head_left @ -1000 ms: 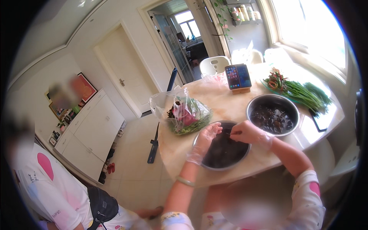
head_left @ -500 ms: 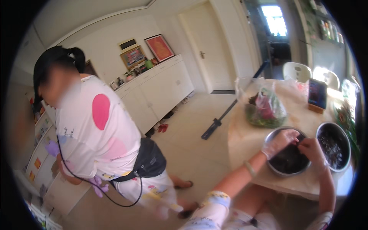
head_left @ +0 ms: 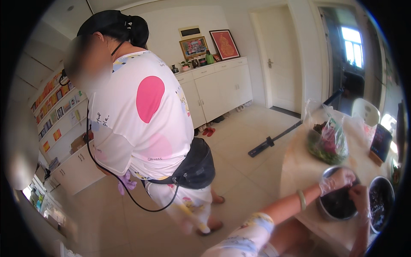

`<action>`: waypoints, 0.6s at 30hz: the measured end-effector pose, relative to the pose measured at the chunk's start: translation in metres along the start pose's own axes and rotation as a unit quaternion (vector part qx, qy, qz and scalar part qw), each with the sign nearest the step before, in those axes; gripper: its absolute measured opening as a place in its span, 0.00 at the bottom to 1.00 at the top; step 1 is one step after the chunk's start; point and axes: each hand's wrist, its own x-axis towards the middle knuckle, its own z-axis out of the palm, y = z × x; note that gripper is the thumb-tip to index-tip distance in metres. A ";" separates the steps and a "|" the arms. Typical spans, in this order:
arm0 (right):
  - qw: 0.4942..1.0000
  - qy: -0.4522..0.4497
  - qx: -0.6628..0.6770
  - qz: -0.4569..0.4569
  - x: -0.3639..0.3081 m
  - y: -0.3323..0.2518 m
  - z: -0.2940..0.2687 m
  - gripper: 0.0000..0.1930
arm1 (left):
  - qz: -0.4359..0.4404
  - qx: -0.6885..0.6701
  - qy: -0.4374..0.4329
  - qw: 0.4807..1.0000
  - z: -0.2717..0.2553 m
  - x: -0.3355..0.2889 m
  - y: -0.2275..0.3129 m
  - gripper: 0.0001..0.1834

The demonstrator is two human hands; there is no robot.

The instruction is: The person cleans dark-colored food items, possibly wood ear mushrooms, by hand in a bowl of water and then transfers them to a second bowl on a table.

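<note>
Over a metal bowl (head_left: 322, 207) with dark contents, my two hands are close together. My left hand (head_left: 341, 178), in a clear plastic glove with a bangle on the wrist behind it, has its fingers bent together at the far side of the bowl. My right hand (head_left: 360, 199), with clear glove film at its wrist, is pinched at the bowl's right side. Whatever lies between the fingers is too small to make out. Right beside stands a second metal bowl (head_left: 381, 206), holding dark, wet-looking pieces.
A plastic bag of leafy greens (head_left: 329, 139) and a dark screen on a wooden stand (head_left: 379, 144) share the table (head_left: 295, 180). To the left stands another person (head_left: 145, 115) with a waist bag and cable. A dark long-handled tool (head_left: 274, 140) lies beyond the table; a white chair (head_left: 365, 111) stands behind it.
The view has swung left, so table and bowls sit farther right. The other person looks larger and more upright. My hands stay over the same bowl, fingers still bent.
</note>
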 end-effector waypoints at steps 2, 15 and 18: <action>1.000 -0.004 0.001 0.002 0.003 -0.001 0.001 0.03 | 0.025 0.022 0.017 0.999 0.002 0.000 0.001 0.08; 0.997 -0.008 0.074 0.001 -0.010 -0.019 -0.012 0.03 | 0.065 0.038 0.014 0.997 -0.001 -0.001 0.000 0.10; 0.999 -0.016 0.035 -0.011 -0.006 0.000 -0.004 0.03 | 0.054 0.080 0.024 0.995 -0.001 -0.013 0.016 0.07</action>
